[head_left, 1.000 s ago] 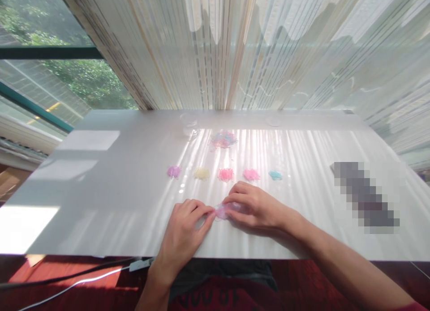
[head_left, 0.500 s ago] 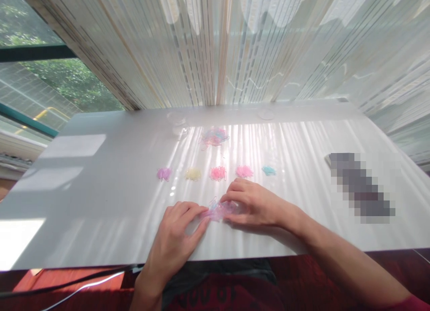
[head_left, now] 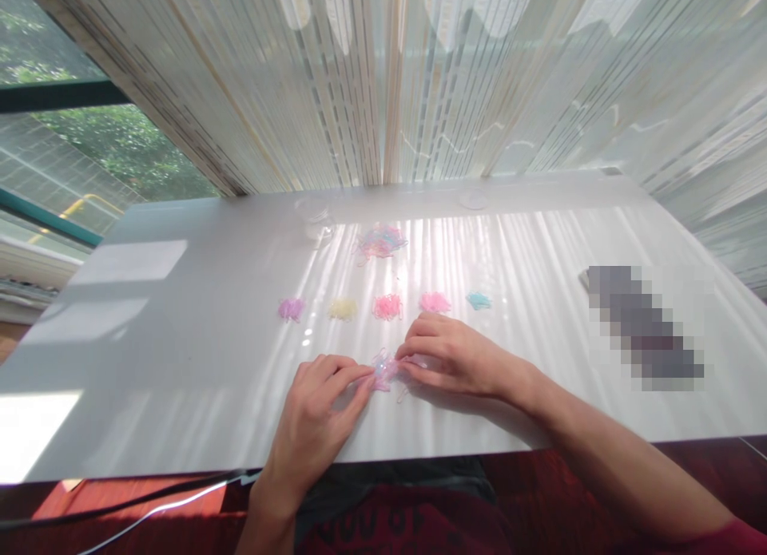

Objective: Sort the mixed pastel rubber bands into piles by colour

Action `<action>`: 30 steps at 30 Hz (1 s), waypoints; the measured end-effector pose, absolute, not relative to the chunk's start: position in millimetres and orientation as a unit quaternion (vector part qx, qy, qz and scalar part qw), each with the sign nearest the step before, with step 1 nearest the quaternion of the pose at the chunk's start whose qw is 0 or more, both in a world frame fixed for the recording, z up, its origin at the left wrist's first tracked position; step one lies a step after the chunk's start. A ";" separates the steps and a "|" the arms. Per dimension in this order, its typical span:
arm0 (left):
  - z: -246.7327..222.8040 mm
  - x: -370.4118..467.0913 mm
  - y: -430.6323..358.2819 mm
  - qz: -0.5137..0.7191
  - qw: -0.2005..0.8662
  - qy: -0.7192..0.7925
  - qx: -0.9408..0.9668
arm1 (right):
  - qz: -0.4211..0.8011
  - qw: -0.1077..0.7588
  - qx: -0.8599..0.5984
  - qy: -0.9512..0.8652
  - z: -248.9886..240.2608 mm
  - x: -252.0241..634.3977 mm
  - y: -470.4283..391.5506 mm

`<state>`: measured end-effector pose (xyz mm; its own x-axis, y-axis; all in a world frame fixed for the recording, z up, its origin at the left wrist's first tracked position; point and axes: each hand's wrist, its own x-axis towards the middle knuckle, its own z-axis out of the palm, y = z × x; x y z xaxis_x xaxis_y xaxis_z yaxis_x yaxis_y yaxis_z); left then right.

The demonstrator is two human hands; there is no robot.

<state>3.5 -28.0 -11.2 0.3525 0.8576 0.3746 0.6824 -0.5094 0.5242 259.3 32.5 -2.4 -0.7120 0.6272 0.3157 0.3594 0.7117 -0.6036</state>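
A small mixed heap of thin, looped rubber bands (head_left: 383,371), mostly lilac with some pale blue, lies on the table between my two hands. My left hand (head_left: 327,407) rests at its left edge, thumb and fingers closed on the bands there. At the right edge, my right hand (head_left: 452,355) has its fingertips pinched together on bands of the same heap. Beyond my hands runs a row of sorted piles: purple (head_left: 291,308), yellow (head_left: 343,308), red-pink (head_left: 387,306), pink (head_left: 435,301) and teal (head_left: 478,300).
Farther back on the white table (head_left: 197,363) lies a larger mixed pile of bands (head_left: 382,241). A clear round container (head_left: 317,223) stands left of it, and a clear round lid (head_left: 473,200) lies right. A blurred-out dark oblong thing (head_left: 644,323) lies at right.
My right hand's fingers have drawn closer together, and the heap looks more bunched toward the left. A loose band now shows below my right fingertips. My left hand stays in place.
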 end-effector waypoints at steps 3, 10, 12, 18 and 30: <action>-11.5 2.3 -27.7 0.319 0.150 0.477 0.805 | 0.264 0.247 -0.278 -0.890 -3.8 259.3 31.3; -6.9 4.6 -28.3 0.348 0.185 0.463 0.794 | 0.262 0.283 -0.263 -0.884 -3.9 257.3 28.7; -5.7 7.1 -28.4 0.358 0.198 0.456 0.791 | 0.265 0.297 -0.250 -0.883 -4.1 254.8 27.3; -7.6 12.9 -25.9 0.365 0.206 0.447 0.790 | 0.261 0.317 -0.236 -0.880 -6.0 251.5 26.1; -11.6 12.3 -24.4 0.378 0.224 0.446 0.780 | 0.244 0.327 -0.240 -0.881 -7.4 253.3 27.0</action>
<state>12.3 -24.4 -11.6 0.3169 0.8648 0.3895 0.5257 -0.5020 0.6868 253.3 27.0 -7.4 -0.6705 0.5824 0.4596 0.2630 0.7658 -0.5868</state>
